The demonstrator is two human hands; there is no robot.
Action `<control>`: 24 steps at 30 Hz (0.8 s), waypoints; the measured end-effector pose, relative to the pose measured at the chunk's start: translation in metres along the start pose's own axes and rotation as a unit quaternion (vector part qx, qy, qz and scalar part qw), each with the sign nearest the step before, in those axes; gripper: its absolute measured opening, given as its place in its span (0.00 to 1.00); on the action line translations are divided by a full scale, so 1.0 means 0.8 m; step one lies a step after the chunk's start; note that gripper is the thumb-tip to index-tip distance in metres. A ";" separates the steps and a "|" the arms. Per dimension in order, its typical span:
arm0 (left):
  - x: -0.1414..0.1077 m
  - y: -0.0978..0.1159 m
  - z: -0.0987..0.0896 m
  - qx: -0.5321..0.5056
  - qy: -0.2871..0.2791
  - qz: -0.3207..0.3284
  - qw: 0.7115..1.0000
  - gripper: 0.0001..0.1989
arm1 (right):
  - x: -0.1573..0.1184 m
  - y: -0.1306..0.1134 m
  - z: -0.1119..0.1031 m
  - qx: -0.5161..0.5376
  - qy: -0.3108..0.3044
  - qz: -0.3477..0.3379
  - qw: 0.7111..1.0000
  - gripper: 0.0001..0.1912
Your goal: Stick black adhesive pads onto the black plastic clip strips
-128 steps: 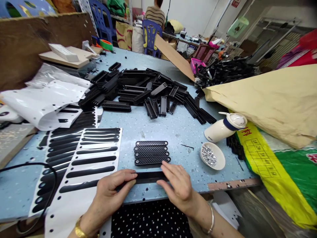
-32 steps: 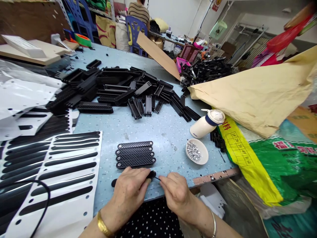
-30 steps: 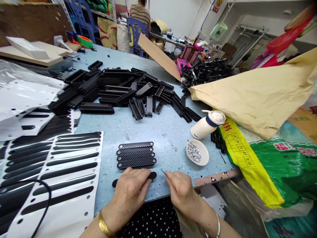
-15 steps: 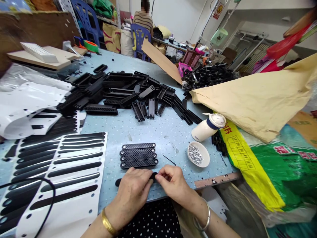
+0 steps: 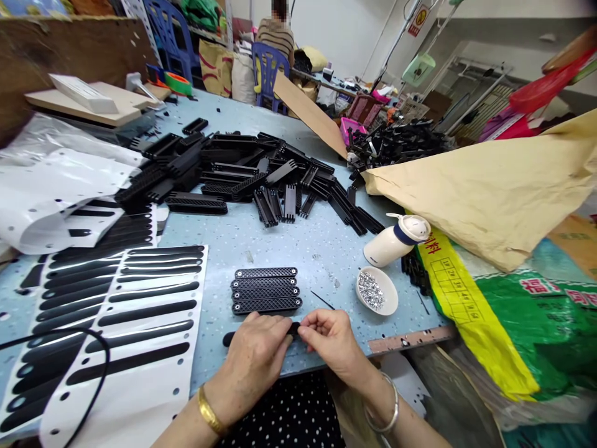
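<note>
At the near edge of the bench (image 5: 321, 249) we see the left hand (image 5: 259, 354) laid palm-down over a black strip (image 5: 229, 339), its fingers curled and pressing the strip flat; only the strip's rounded left end and a short piece at its right end show past the hand. The right hand (image 5: 329, 339) meets that right end with thumb and forefinger pinched together on the tip; the other fingers are folded in. Just beyond both hands we find a row of four black grid plates (image 5: 265, 290), lying flat, side by side and touching, parallel to the near edge. A thin black sliver (image 5: 321, 300) lies just to their right, apart from them. Farther right, near the bench's right edge, sits a small white dish of shiny metal bits (image 5: 377, 291), and just behind it a white bottle with a blue collar (image 5: 395, 240) lies on its side. Along the left edge we note white backing sheets with black strips (image 5: 135, 311), overlapped by a black cable (image 5: 100, 348). Toward the middle of the bench lies a loose heap of black plastic parts (image 5: 247, 174). At the far right a tan paper sack (image 5: 494, 186) overhangs the bench. Beyond the far edge, a seated person (image 5: 275, 34) occupies a blue chair (image 5: 267, 68).
</note>
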State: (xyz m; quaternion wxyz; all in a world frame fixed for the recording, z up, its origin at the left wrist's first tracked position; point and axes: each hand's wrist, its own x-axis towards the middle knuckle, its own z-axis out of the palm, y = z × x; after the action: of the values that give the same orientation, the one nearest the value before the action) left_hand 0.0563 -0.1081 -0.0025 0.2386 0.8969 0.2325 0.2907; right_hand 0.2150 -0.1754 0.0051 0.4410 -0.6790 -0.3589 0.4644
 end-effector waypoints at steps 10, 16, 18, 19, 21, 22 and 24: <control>-0.031 -0.016 -0.036 0.039 0.032 0.034 0.998 0.07 | 0.007 0.002 0.003 0.021 -0.002 0.057 0.998 0.08; -0.037 -0.033 -0.034 -0.011 0.046 0.017 0.999 0.09 | -0.007 -0.024 0.008 0.064 -0.039 0.075 0.994 0.08; -0.037 -0.035 -0.029 -0.017 0.057 0.016 0.998 0.09 | -0.018 -0.040 0.014 0.074 -0.073 0.068 0.992 0.07; -0.037 -0.036 -0.028 -0.019 0.059 0.015 0.998 0.09 | -0.022 -0.047 0.017 0.071 -0.087 0.062 0.992 0.06; -0.038 -0.036 -0.026 -0.025 0.064 0.015 0.998 0.10 | -0.027 -0.055 0.021 0.064 -0.097 0.054 0.992 0.05; -0.038 -0.035 -0.026 -0.028 0.067 0.015 0.997 0.10 | -0.026 -0.055 0.020 0.067 -0.090 0.053 0.992 0.06; -0.038 -0.035 -0.027 -0.033 0.067 0.013 0.997 0.10 | -0.022 -0.048 0.016 0.080 -0.058 0.057 0.993 0.07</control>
State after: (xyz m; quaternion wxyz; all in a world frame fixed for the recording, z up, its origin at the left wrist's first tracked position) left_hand 0.0131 -0.0972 -0.0153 0.2483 0.8699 0.2264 0.3610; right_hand 0.1942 -0.1737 0.0442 0.4446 -0.6330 -0.3063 0.5548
